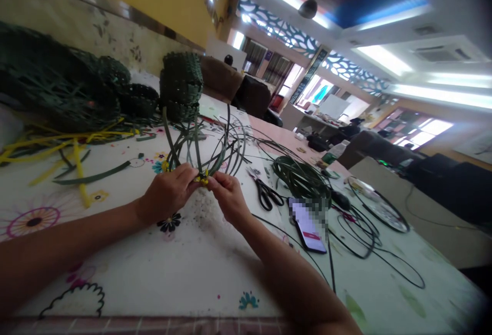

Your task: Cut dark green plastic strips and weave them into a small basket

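My left hand (167,194) and right hand (231,200) pinch the small yellow-flecked weave (202,177); if either grip slackens, the springy green strips (197,150) could pull it loose. The weave sits between my fingertips (214,182), strips fanning out beyond them, scissors (260,183) lying near to the right.

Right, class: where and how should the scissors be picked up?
By the black handles, probably from the near side and above, with the right hand once free. The scissors lie flat, loops toward the person, blades pointing away; the phone lies nearby on the right.
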A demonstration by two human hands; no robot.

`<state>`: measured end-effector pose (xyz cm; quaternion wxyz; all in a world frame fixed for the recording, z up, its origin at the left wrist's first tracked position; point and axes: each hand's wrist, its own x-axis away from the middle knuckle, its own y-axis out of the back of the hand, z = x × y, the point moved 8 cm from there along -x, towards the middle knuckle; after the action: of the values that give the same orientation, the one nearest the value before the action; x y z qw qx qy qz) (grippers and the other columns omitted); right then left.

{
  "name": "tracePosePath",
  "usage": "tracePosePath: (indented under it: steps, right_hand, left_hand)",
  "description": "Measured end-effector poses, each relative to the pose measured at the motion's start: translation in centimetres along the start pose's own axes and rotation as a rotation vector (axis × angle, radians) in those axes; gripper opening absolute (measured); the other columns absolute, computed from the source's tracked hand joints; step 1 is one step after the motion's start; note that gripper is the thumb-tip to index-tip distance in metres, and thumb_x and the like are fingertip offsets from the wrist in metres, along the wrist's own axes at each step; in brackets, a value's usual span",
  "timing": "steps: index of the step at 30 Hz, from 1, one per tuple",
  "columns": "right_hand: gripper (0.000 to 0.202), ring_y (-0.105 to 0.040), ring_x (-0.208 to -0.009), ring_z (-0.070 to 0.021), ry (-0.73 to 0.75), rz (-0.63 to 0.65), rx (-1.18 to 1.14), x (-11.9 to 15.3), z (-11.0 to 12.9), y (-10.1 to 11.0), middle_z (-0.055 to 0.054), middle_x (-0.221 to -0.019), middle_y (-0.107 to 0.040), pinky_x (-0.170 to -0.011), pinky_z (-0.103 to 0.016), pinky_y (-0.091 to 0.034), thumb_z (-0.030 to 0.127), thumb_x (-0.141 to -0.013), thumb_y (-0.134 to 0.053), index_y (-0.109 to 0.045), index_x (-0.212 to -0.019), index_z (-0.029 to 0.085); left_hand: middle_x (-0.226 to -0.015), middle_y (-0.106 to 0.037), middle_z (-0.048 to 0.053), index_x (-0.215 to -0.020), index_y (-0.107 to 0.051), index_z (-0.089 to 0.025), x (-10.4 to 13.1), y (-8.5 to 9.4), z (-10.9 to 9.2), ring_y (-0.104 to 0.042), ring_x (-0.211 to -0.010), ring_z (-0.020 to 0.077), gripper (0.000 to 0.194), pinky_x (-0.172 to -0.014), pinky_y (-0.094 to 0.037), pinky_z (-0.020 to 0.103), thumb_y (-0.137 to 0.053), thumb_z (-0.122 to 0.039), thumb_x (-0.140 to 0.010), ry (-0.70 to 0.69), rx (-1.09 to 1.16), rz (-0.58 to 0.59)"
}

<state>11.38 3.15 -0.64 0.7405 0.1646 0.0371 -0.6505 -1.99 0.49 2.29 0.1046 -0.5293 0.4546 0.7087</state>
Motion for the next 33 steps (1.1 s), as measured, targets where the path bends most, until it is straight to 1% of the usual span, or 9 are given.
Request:
tracePosePath:
  steps: [4,8,14,18,21,26,29,31,33]
  right_hand:
    - [0.034,-0.03,-0.055,-0.0089,0.035,-0.004,0.058,0.2,0.6,-0.2,0.007,-0.054,-0.034,-0.053,-0.023,-0.025,0.04,-0.085,-0.058,-0.05,-0.06,0.018]
    - [0.034,-0.032,-0.055,-0.0091,0.053,0.021,0.118,0.2,0.8,-0.4,0.006,-0.055,-0.035,-0.054,-0.023,-0.026,0.042,-0.086,-0.056,-0.052,-0.062,0.018]
    - [0.033,-0.034,-0.056,-0.0093,-0.012,0.067,0.07,-0.2,-0.5,-0.5,0.006,-0.055,-0.037,-0.053,-0.022,-0.028,0.043,-0.083,-0.06,-0.055,-0.063,0.018]
    - [0.033,-0.033,-0.055,-0.0089,-0.028,0.03,0.014,-0.4,-1.4,-0.5,0.006,-0.055,-0.039,-0.052,-0.022,-0.028,0.043,-0.079,-0.065,-0.054,-0.061,0.018]
    - [0.035,-0.032,-0.054,-0.0088,0.029,-0.026,0.043,-0.7,-1.3,-0.1,0.005,-0.055,-0.039,-0.052,-0.023,-0.027,0.042,-0.079,-0.064,-0.049,-0.058,0.018]
    - [0.035,-0.037,-0.054,-0.0098,0.127,-0.101,0.257,-0.7,-0.7,0.6,0.005,-0.055,-0.04,-0.053,-0.023,-0.029,0.038,-0.085,-0.059,-0.046,-0.058,0.019]
    - [0.029,-0.048,-0.058,-0.0119,0.134,-0.069,0.417,-0.5,-0.8,-0.2,0.003,-0.059,-0.052,-0.056,-0.022,-0.032,0.032,-0.089,-0.057,-0.055,-0.064,0.018]
    - [0.02,-0.055,-0.063,-0.0139,0.138,-0.025,0.577,-0.2,-1.0,-1.2,0.0,-0.066,-0.061,-0.059,-0.023,-0.034,0.026,-0.089,-0.059,-0.062,-0.071,0.018]
    - [0.017,-0.057,-0.064,-0.0149,0.117,0.016,0.73,0.1,-1.5,-2.1,-0.001,-0.068,-0.065,-0.06,-0.024,-0.033,0.022,-0.089,-0.06,-0.065,-0.073,0.018]
  left_hand:
    - [-0.072,-0.059,0.003,-0.088,-0.054,-0.014,0.0,0.0,-0.2,-0.057,-0.059,0.0142,0.02,-0.051,-0.035,0.024,-0.05,-0.03,-0.099,-0.08,-0.083,-0.01]
    - [-0.069,-0.059,0.002,-0.084,-0.053,-0.015,0.0,0.0,0.0,-0.055,-0.055,0.013,0.024,-0.048,-0.033,0.024,-0.047,-0.031,-0.101,-0.071,-0.123,-0.008]
    - [-0.07,-0.061,0.002,-0.082,-0.055,-0.015,0.4,-0.3,0.2,-0.055,-0.053,0.0122,0.025,-0.048,-0.034,0.024,-0.05,-0.032,-0.1,-0.102,-0.125,-0.009]
    - [-0.068,-0.06,0.0,-0.082,-0.055,-0.016,0.9,-1.0,0.7,-0.055,-0.052,0.0118,0.023,-0.047,-0.036,0.024,-0.051,-0.032,-0.099,-0.106,-0.104,-0.014]
    - [-0.075,-0.064,0.003,-0.086,-0.055,-0.017,1.1,-1.7,1.3,-0.061,-0.062,0.0134,0.023,-0.052,-0.042,0.023,-0.047,-0.032,-0.101,-0.054,-0.047,0.035]
    - [-0.104,-0.068,0.01,-0.104,-0.057,-0.016,0.4,-0.6,1.8,-0.068,-0.086,0.0158,0.013,-0.07,-0.053,0.024,-0.052,-0.028,-0.099,0.074,0.148,0.06]
    - [-0.112,-0.068,0.011,-0.107,-0.059,-0.016,0.1,0.3,1.4,-0.068,-0.096,0.0174,0.015,-0.077,-0.054,0.025,-0.055,-0.028,-0.097,0.095,0.225,0.043]
    - [-0.116,-0.069,0.012,-0.112,-0.061,-0.015,0.2,-0.2,1.0,-0.068,-0.103,0.0196,0.024,-0.082,-0.054,0.027,-0.056,-0.033,-0.097,0.073,0.258,0.097]
    - [-0.107,-0.072,0.009,-0.109,-0.064,-0.016,0.6,-1.3,0.8,-0.069,-0.096,0.0187,0.026,-0.079,-0.053,0.027,-0.053,-0.036,-0.099,0.075,0.293,0.185]
